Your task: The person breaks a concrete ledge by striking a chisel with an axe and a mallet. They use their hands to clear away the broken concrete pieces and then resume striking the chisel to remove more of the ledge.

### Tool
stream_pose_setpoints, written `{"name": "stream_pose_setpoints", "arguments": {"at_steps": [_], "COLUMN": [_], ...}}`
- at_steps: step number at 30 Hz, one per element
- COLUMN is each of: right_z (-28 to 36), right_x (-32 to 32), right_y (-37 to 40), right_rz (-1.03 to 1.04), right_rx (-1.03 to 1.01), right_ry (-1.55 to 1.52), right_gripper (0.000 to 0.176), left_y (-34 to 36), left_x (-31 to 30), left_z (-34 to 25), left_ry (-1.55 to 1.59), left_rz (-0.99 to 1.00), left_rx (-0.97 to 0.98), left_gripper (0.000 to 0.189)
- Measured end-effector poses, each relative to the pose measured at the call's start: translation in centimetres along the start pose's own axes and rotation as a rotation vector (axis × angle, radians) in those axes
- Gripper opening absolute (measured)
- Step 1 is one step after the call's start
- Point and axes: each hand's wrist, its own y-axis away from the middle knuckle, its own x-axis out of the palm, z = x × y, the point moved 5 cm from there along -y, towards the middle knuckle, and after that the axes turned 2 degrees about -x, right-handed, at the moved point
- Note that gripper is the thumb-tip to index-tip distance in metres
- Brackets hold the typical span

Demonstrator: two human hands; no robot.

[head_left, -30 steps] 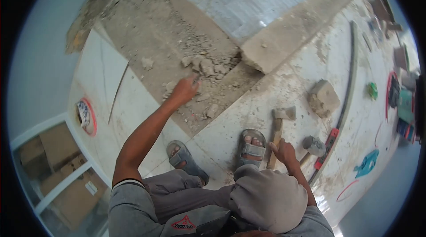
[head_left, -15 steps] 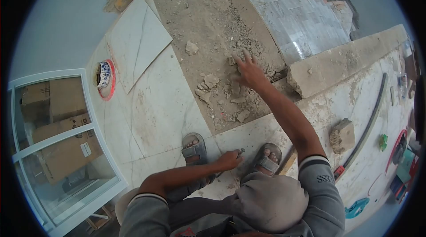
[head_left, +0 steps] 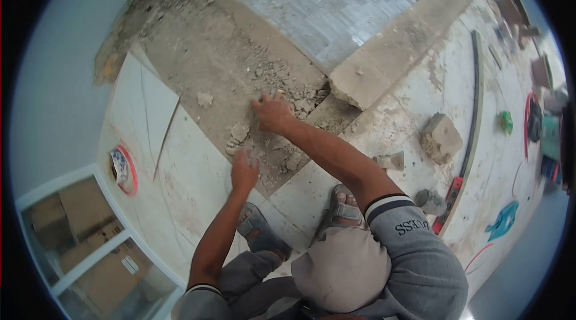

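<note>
My right hand (head_left: 274, 113) reaches down to the rubble (head_left: 273, 74) in the dug-out strip of floor. Its fingers are spread, with the tips at the loose bits. Nearer to me, my left hand (head_left: 245, 171) is over the strip's edge beside the white marble tile floor (head_left: 201, 167). Motion smears its fingers, so I cannot make out whether anything is in them. Broken mortar lumps (head_left: 239, 132) lie just beyond the left hand. A separate pale lump (head_left: 205, 100) sits farther off on the bare bed.
A loose marble tile (head_left: 143, 107) rests at left, near a tape roll (head_left: 124, 170) and a glazed frame (head_left: 90, 266). At right are a concrete ledge (head_left: 408, 38), a stone chunk (head_left: 441, 138), a long straight bar (head_left: 474, 104) and a red tool (head_left: 448, 205). Stairs rise behind.
The view has swung to the right. My left hand has moved forward to the rubble; the metal tool with a rounded head that it held no longer shows. My right hand stays over the rubble.
</note>
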Motion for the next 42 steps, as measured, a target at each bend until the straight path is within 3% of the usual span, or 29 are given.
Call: {"name": "stream_pose_setpoints", "arguments": {"at_steps": [2,5,8,10,12,13,15,17,21,23,24,26,30,32,33,34,35,36,38,42], "right_z": [-0.3,-0.2,-1.1,-1.9,-1.9,-2.1,-2.4,-2.8,-2.6,-2.7,-2.7,-2.6,-2.4,-3.5,-4.1,-4.2,-5.3,-6.0,-10.3,-16.7], "right_x": [1.3,1.9,1.6,0.5,0.6,1.5,3.0,1.5,2.3,3.2,3.2,3.4,4.2,4.0,4.6,4.0,4.4,3.5,5.2,-0.9], "right_y": [-0.4,1.6,2.4,1.2,-0.1,-1.1,-2.1,0.2,1.4,1.5,1.5,2.3,2.7,3.3,3.4,4.2,5.7,7.9,11.2,21.3], "right_rz": [-0.100,-0.183,-0.172,-0.163,-0.022,-0.030,-0.155,-0.157,-0.182,-0.186,-0.197,-0.258,-0.356,-0.435,-0.460,-0.484,-0.395,-0.297,-0.342,-0.345], "right_rx": [-0.029,-0.098,-0.109,-0.093,0.010,-0.013,-0.133,-0.019,-0.001,-0.050,-0.051,-0.061,-0.055,-0.017,-0.068,-0.120,0.024,0.166,0.160,0.303], "right_ry": [-0.007,0.033,-0.061,-0.172,-0.153,-0.152,-0.131,-0.381,-0.435,-0.587,-0.581,-0.549,-0.580,-0.631,-0.737,-0.840,-0.983,-1.115,-1.264,-0.972], "right_gripper": [0.068,0.064,0.065,0.066,0.075,0.075,0.075,0.072,0.067,0.064,0.064,0.059,0.057,0.047,0.040,0.034,0.031,0.029,0.029,0.026], "left_y": [-3.6,-5.7,-6.1,-7.1,-7.8,-8.3,-7.9,-6.7,-6.1,-5.6,-5.5,-4.3,-4.9,-3.5,-3.0,-3.0,-2.6,-1.8,-0.8,3.1], "left_x": [-0.8,0.2,0.0,-0.6,-0.2,0.0,0.4,-0.1,2.7,3.9,2.9,2.5,3.3,1.9,1.7,1.4,1.4,1.4,2.5,7.2], "left_z": [0.4,-0.7,-0.2,0.1,1.1,1.9,1.9,-0.1,1.0,1.5,0.6,-0.8,-0.3,-2.8,-3.8,-5.6,-7.5,-9.3,-13.0,-22.8], "left_ry": [-0.103,-0.306,-0.447,-0.411,-0.312,-0.207,-0.157,-0.046,0.179,0.748,0.753,1.197,1.318,1.629,1.632,1.570,1.510,1.510,1.584,1.678], "left_rz": [-0.108,-0.018,-0.015,-0.100,-0.038,0.021,-0.112,-0.089,-0.278,-0.099,-0.102,0.001,-0.032,-0.017,-0.008,0.079,0.156,0.198,0.330,0.593], "left_rx": [0.083,0.140,-0.027,0.079,-0.029,-0.124,-0.083,-0.075,-0.046,-0.466,-0.455,-0.620,-0.553,-0.631,-0.644,-0.501,-0.368,-0.386,-0.393,-0.253], "left_gripper": [0.046,0.060,0.064,0.062,0.059,0.057,0.049,0.049,0.046,0.046,0.046,0.044,0.041,0.042,0.042,0.042,0.043,0.042,0.042,0.043]}}
